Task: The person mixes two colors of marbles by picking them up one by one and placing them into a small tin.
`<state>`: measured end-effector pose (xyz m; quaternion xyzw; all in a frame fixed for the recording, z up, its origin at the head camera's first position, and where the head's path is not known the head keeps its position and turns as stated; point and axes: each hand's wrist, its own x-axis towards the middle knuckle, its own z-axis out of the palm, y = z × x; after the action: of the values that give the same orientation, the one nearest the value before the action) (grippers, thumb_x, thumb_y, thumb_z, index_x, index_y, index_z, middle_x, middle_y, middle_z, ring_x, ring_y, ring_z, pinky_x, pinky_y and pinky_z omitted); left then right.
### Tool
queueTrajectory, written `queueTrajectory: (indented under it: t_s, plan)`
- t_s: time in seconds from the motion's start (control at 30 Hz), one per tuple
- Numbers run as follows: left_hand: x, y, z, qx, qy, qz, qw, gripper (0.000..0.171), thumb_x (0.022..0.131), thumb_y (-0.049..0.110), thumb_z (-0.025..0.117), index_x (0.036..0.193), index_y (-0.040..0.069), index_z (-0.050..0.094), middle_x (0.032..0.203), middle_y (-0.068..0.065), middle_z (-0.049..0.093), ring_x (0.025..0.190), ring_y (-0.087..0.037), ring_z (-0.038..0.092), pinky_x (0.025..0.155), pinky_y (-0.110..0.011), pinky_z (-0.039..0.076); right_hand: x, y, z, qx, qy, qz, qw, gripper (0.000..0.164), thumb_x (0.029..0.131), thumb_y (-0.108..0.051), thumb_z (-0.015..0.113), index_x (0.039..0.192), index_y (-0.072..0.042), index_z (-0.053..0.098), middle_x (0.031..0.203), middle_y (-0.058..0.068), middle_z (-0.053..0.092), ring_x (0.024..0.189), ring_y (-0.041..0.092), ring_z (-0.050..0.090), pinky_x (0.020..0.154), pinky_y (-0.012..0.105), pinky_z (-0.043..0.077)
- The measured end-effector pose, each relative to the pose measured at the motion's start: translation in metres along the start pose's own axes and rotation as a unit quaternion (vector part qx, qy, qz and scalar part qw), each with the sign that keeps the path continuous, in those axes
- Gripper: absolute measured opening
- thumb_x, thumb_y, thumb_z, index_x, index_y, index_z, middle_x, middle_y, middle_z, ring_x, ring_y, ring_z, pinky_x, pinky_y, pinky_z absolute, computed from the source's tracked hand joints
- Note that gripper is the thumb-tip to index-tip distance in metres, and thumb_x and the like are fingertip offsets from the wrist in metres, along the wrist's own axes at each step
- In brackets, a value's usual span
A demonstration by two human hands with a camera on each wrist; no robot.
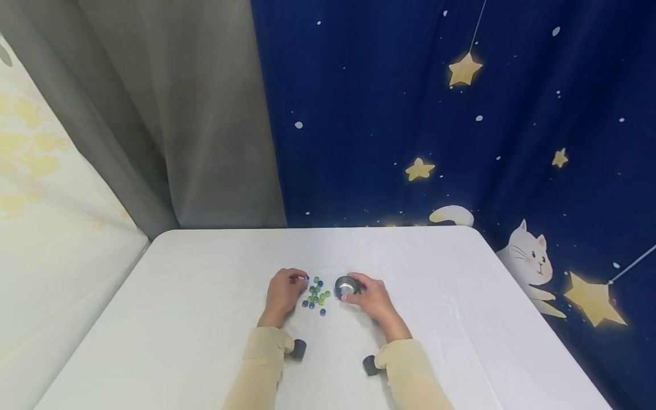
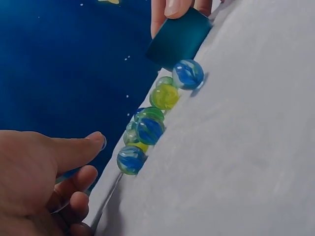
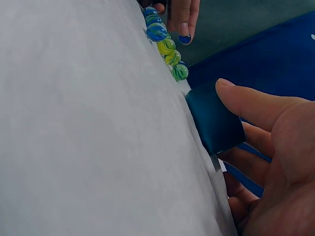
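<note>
Between thumb and finger my left hand [image 1: 283, 291] pinches a blue glass marble [image 3: 184, 39], at the left edge of a loose group of marbles. These marbles [image 2: 149, 130] are clear glass with blue, green and yellow swirls, and they lie on the white cloth. To their right, my right hand [image 1: 373, 297] holds a small round metal cup [image 3: 215, 118] by its sides. The cup stands upright on the cloth, its silvery inside facing up in the head view and its outer wall dark teal in the wrist views.
White cloth covers the table [image 1: 205, 296]. One blue marble [image 1: 322, 312] lies nearer to me than the group. Black wrist devices [image 1: 299, 349] sit at both cuffs. Behind the table hang a grey curtain [image 1: 220, 142] and a dark blue curtain [image 1: 359, 142] with stars.
</note>
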<state>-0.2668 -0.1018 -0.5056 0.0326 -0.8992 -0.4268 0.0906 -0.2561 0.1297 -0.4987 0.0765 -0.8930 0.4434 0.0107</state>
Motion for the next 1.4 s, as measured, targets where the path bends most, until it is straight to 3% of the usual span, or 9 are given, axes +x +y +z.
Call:
queueTrajectory:
  t_s: [0.57, 0.8, 1.07, 1.4]
  plan:
    - [0.001, 0.013, -0.007, -0.098, 0.043, -0.006, 0.9942, 0.018, 0.09, 0.023, 0.07, 0.107, 0.016, 0.073, 0.092, -0.001, 0.061, 0.084, -0.02, 0.051, 0.075, -0.035, 0.04, -0.002, -0.003, 0.0, 0.001, -0.004, 0.031, 1.0, 0.057, 0.075, -0.027, 0.083, 0.129, -0.018, 0.063, 0.132, 0.008, 0.059, 0.129, 0.039, 0.041, 0.105, 0.057, 0.028]
    - [0.002, 0.018, -0.008, -0.134, 0.031, 0.007, 0.9905, 0.019, 0.09, 0.022, 0.071, 0.108, 0.015, 0.073, 0.091, -0.001, 0.062, 0.083, -0.02, 0.05, 0.073, -0.034, 0.04, -0.001, -0.003, 0.0, 0.004, -0.001, 0.028, 1.0, 0.057, 0.075, -0.026, 0.083, 0.128, -0.018, 0.063, 0.131, 0.009, 0.06, 0.13, 0.039, 0.041, 0.105, 0.057, 0.028]
    - [0.002, 0.02, -0.005, -0.143, 0.02, 0.009, 0.9894, 0.02, 0.09, 0.021, 0.071, 0.109, 0.016, 0.073, 0.091, 0.0, 0.063, 0.082, -0.019, 0.051, 0.071, -0.032, 0.041, 0.0, -0.002, 0.001, -0.001, 0.0, 0.013, 1.0, 0.057, 0.075, -0.025, 0.084, 0.128, -0.016, 0.064, 0.13, 0.009, 0.061, 0.128, 0.035, 0.047, 0.105, 0.053, 0.032]
    - [0.0, 0.03, 0.0, -0.164, 0.016, 0.041, 0.9855, 0.019, 0.089, 0.019, 0.072, 0.107, 0.015, 0.074, 0.086, 0.001, 0.062, 0.079, -0.018, 0.052, 0.071, -0.031, 0.042, 0.0, -0.002, 0.001, -0.008, 0.003, 0.011, 1.0, 0.057, 0.075, -0.026, 0.084, 0.127, -0.016, 0.064, 0.13, 0.009, 0.061, 0.127, 0.035, 0.048, 0.105, 0.053, 0.032]
